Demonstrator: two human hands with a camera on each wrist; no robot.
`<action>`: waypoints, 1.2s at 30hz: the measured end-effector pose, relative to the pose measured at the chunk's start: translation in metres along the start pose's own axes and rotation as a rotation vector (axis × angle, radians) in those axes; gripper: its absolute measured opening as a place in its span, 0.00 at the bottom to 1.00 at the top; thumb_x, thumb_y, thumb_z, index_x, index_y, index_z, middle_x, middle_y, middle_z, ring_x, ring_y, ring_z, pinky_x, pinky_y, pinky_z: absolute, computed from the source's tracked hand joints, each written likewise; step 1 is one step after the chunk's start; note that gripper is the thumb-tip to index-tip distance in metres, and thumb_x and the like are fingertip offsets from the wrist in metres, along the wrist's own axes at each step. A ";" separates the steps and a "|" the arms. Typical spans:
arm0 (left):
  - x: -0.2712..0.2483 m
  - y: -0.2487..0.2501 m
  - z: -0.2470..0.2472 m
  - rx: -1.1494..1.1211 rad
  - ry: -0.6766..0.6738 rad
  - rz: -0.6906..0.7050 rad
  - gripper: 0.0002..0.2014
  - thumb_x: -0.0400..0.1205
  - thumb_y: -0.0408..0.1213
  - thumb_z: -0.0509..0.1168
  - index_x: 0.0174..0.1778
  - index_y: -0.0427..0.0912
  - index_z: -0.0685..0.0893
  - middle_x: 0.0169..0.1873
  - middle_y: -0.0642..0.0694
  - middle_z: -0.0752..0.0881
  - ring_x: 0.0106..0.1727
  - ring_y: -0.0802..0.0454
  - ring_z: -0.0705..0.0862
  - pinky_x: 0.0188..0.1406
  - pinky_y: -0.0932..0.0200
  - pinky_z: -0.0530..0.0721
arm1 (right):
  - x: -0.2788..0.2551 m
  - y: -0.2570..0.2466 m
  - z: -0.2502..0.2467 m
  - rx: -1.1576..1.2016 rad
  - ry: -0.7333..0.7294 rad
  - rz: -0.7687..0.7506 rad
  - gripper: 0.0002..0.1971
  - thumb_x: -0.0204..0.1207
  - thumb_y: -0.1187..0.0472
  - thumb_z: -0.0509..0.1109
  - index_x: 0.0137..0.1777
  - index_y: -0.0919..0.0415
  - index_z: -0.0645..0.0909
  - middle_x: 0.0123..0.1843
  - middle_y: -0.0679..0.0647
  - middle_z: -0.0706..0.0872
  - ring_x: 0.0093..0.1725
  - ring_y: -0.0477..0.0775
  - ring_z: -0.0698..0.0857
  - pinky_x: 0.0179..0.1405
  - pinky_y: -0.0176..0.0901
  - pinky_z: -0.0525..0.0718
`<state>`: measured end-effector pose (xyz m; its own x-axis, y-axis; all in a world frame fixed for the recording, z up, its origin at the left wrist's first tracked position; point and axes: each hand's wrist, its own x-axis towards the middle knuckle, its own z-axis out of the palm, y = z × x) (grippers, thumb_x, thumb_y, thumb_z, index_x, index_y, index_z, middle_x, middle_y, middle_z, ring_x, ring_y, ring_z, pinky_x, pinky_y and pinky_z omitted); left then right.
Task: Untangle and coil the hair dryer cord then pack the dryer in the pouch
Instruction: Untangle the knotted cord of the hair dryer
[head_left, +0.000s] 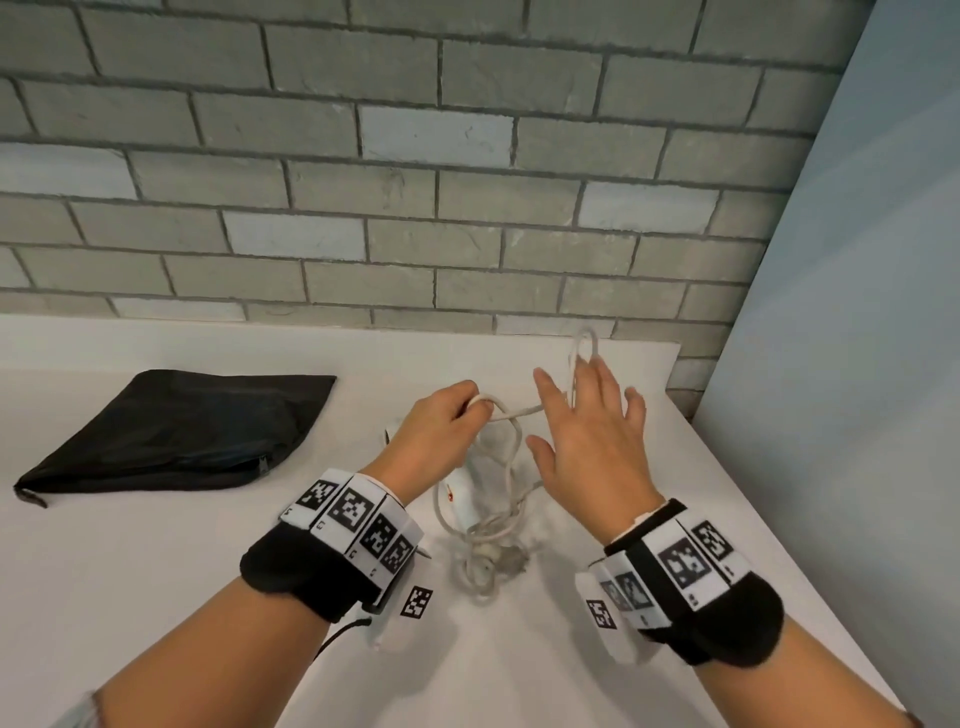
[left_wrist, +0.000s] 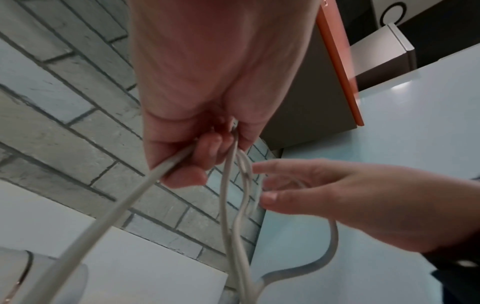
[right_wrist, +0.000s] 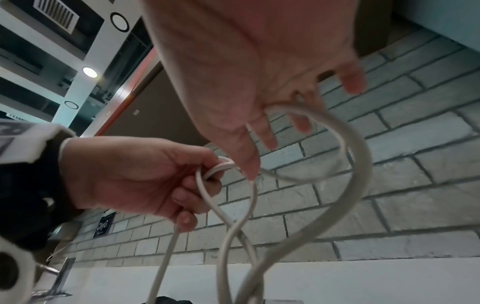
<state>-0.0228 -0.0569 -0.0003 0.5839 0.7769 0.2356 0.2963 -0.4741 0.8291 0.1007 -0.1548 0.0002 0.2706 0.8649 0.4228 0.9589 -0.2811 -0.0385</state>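
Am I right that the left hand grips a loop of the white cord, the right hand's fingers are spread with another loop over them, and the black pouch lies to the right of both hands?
Not quite: the black pouch lies left of both hands, as the head view shows. The rest holds: the left hand grips a loop of the white cord, and the right hand has spread fingers with another loop over them.

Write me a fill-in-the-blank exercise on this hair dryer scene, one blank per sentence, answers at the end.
1. The left hand grips a loop of the white ____.
2. The black pouch lies on the table to the ____ of both hands.
3. The right hand has its fingers ____, with a loop of cord draped over them.
4. The wall behind the table is faced in grey ____.

Missing words: cord; left; spread; brick
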 end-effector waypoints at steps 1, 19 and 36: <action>0.000 0.001 0.001 -0.016 -0.016 -0.009 0.13 0.82 0.40 0.57 0.32 0.38 0.72 0.25 0.46 0.73 0.28 0.47 0.74 0.34 0.45 0.81 | 0.002 0.000 -0.001 -0.003 -0.067 0.046 0.28 0.79 0.49 0.58 0.78 0.49 0.56 0.76 0.65 0.63 0.76 0.67 0.60 0.71 0.63 0.61; 0.003 -0.025 -0.008 -0.295 0.073 -0.186 0.14 0.83 0.40 0.56 0.34 0.40 0.78 0.40 0.42 0.87 0.45 0.44 0.84 0.44 0.52 0.78 | 0.017 0.031 -0.008 0.813 0.380 0.113 0.07 0.82 0.64 0.57 0.47 0.59 0.76 0.34 0.53 0.82 0.30 0.54 0.87 0.29 0.36 0.83; -0.004 -0.028 -0.022 -0.582 -0.016 -0.235 0.12 0.84 0.44 0.54 0.39 0.42 0.76 0.45 0.43 0.82 0.45 0.46 0.85 0.54 0.41 0.82 | 0.019 0.070 0.027 1.276 0.081 0.582 0.22 0.80 0.72 0.56 0.73 0.58 0.62 0.52 0.58 0.77 0.39 0.53 0.88 0.38 0.38 0.85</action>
<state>-0.0501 -0.0379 -0.0138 0.5655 0.8247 0.0092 -0.0390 0.0155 0.9991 0.1756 -0.1472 -0.0188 0.6872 0.7180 0.1107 0.1409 0.0178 -0.9899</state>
